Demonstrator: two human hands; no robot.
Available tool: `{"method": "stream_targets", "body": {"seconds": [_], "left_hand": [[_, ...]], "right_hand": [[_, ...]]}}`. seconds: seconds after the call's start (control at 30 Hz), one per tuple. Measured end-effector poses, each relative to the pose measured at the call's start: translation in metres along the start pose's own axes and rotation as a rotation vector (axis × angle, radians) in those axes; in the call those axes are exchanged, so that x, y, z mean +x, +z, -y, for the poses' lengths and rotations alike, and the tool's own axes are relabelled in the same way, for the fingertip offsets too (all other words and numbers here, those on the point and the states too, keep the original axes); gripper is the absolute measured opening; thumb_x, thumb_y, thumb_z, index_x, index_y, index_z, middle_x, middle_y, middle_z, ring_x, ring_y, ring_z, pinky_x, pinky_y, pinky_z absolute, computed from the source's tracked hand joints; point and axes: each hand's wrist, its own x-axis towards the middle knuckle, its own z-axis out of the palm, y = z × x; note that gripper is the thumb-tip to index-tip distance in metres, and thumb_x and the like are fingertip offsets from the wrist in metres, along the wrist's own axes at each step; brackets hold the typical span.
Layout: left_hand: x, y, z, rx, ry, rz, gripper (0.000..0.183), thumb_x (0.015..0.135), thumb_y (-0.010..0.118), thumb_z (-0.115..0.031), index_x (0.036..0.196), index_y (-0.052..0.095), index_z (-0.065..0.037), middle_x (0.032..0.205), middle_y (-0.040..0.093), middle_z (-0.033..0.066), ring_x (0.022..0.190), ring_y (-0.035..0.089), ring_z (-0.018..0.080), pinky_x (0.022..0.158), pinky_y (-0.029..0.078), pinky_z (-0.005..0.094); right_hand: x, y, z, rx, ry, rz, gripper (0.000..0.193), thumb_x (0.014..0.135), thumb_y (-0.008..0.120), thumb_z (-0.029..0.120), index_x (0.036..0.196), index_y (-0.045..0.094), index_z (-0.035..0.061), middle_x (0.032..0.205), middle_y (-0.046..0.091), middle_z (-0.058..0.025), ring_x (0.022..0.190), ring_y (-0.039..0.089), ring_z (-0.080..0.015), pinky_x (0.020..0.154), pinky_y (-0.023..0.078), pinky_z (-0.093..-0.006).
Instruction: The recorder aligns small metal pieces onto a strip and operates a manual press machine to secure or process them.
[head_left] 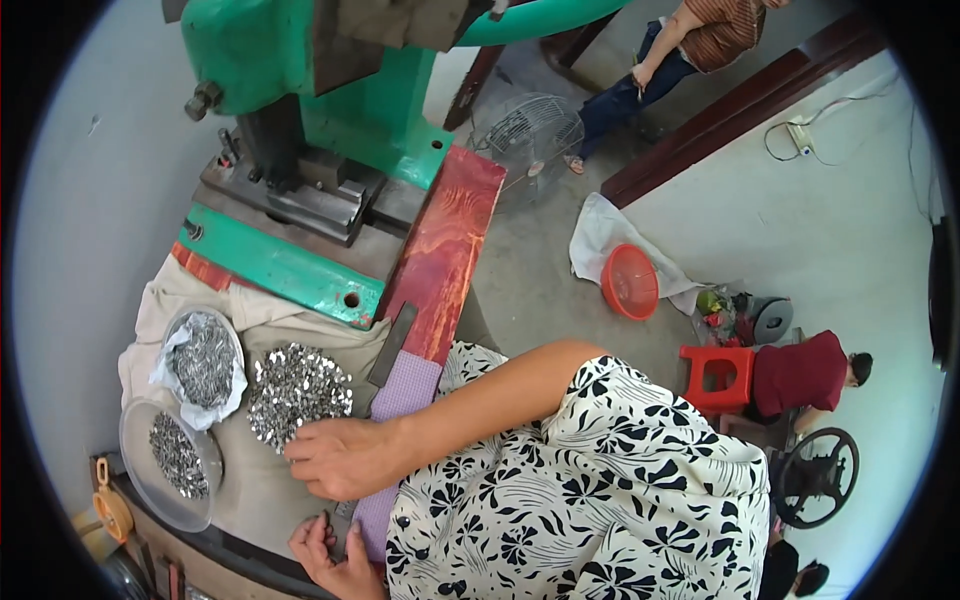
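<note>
My right hand [345, 455] lies palm down on a beige cloth [260, 480], fingertips at the near edge of a heap of small silvery metal pieces [298, 390]; its underside is hidden. My left hand [330, 555] sits at the lower edge, fingers curled around a small dark metal piece [328, 520]. Beside the heap stand a bowl lined with white plastic holding grey pieces [203, 358] and a clear plastic bowl [150, 490] with a few more. A green press machine [300, 80] stands beyond them.
A red wooden board [450, 240], a dark flat bar [392, 345] and a purple checked cloth [405, 395] lie by the press. On the floor are a wire fan [530, 135], a red basket [630, 282] and a red stool [715, 375]. One person [800, 375] sits nearby; another [700, 40] is farther off.
</note>
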Motion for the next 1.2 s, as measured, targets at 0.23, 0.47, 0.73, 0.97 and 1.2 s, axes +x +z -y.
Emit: {"method": "stream_targets", "body": {"seconds": [0.23, 0.47, 0.73, 0.97, 1.2], "left_hand": [[0.005, 0.000, -0.002, 0.129, 0.126, 0.005, 0.031, 0.078, 0.083, -0.016, 0.105, 0.070, -0.006, 0.103, 0.064, 0.0180, 0.090, 0.061, 0.0371, 0.079, 0.051, 0.0447], [0.001, 0.004, 0.002, 0.105, 0.116, -0.007, 0.028, 0.078, 0.084, -0.015, 0.099, 0.070, -0.003, 0.098, 0.062, 0.0168, 0.088, 0.060, 0.0368, 0.077, 0.051, 0.0449], [0.007, 0.002, 0.001, 0.097, 0.162, 0.001, 0.030, 0.075, 0.084, -0.010, 0.100, 0.069, -0.005, 0.098, 0.063, 0.0172, 0.089, 0.061, 0.0360, 0.079, 0.050, 0.0444], [-0.014, -0.003, 0.013, -0.010, -0.039, -0.015, 0.031, 0.076, 0.079, -0.006, 0.105, 0.068, -0.004, 0.105, 0.060, 0.0154, 0.093, 0.060, 0.0304, 0.081, 0.049, 0.0393], [0.001, 0.006, -0.006, -0.206, -0.188, -0.024, 0.033, 0.068, 0.083, -0.002, 0.098, 0.070, -0.003, 0.104, 0.061, 0.0145, 0.098, 0.061, 0.0305, 0.086, 0.049, 0.0375]], "right_hand": [[-0.001, 0.006, 0.009, 0.024, 0.041, -0.053, 0.014, 0.067, 0.062, 0.023, 0.065, 0.065, 0.0096, 0.078, 0.056, -0.0039, 0.085, 0.053, -0.0235, 0.074, 0.042, -0.0351], [-0.002, 0.011, 0.008, -0.018, 0.041, 0.048, 0.015, 0.069, 0.063, 0.029, 0.063, 0.069, 0.0163, 0.080, 0.060, 0.0009, 0.093, 0.053, -0.0239, 0.081, 0.042, -0.0383], [-0.002, 0.008, -0.001, 0.118, 0.106, -0.039, 0.020, 0.060, 0.072, 0.030, 0.058, 0.064, 0.0119, 0.080, 0.055, -0.0056, 0.096, 0.051, -0.0281, 0.081, 0.041, -0.0416], [0.004, 0.006, 0.007, 0.248, 0.206, -0.005, 0.020, 0.067, 0.064, 0.026, 0.059, 0.056, 0.0093, 0.091, 0.054, -0.0084, 0.107, 0.052, -0.0347, 0.084, 0.045, -0.0470], [-0.008, -0.019, -0.004, 0.072, 0.240, 0.133, 0.013, 0.068, 0.075, 0.030, 0.072, 0.066, 0.0206, 0.087, 0.056, 0.0057, 0.107, 0.052, -0.0269, 0.085, 0.038, -0.0475]]}}
